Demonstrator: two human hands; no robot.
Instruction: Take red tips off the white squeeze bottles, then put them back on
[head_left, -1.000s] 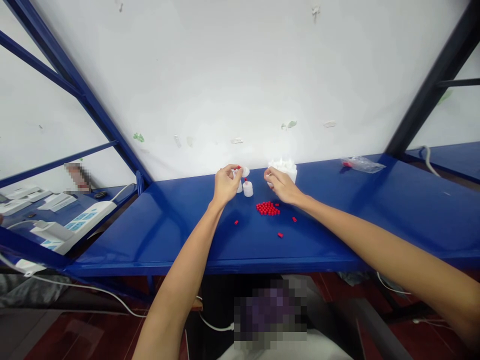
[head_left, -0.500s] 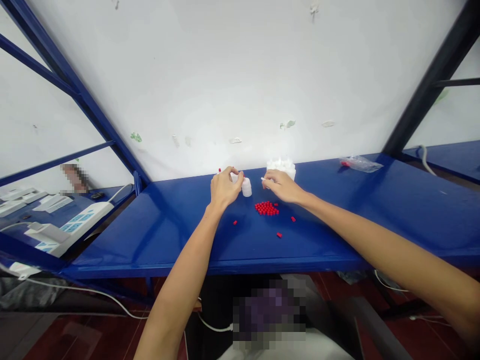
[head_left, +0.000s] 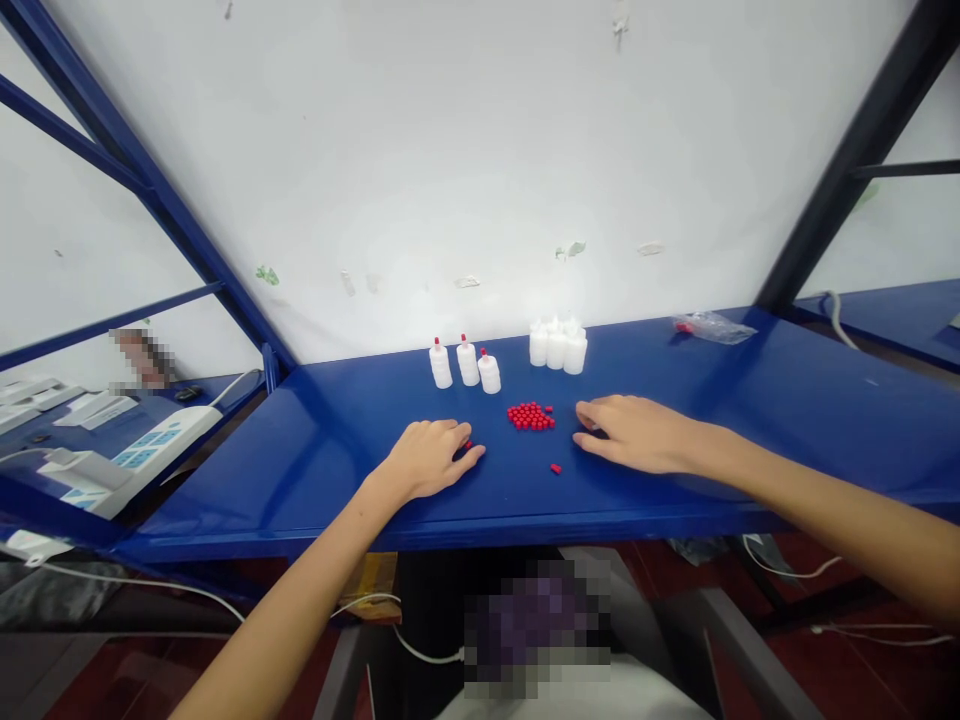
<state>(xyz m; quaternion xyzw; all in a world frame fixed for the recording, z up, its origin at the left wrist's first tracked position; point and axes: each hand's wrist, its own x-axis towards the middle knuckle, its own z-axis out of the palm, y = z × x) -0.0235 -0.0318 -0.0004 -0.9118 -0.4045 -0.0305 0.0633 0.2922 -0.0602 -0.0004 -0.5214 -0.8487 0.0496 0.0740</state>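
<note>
On the table, three red-capped bottles stand free; my left hand has dropped to a loose cap, my right hand near the cap pile, both half-curled, grips unclear.

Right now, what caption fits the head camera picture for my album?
Left hand and right hand on either side of clustered red caps, three red-tipped bottles behind.

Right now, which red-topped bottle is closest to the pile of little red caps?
The rightmost red-topped bottle. It stands nearer the pile of red caps than the other two do.
</note>
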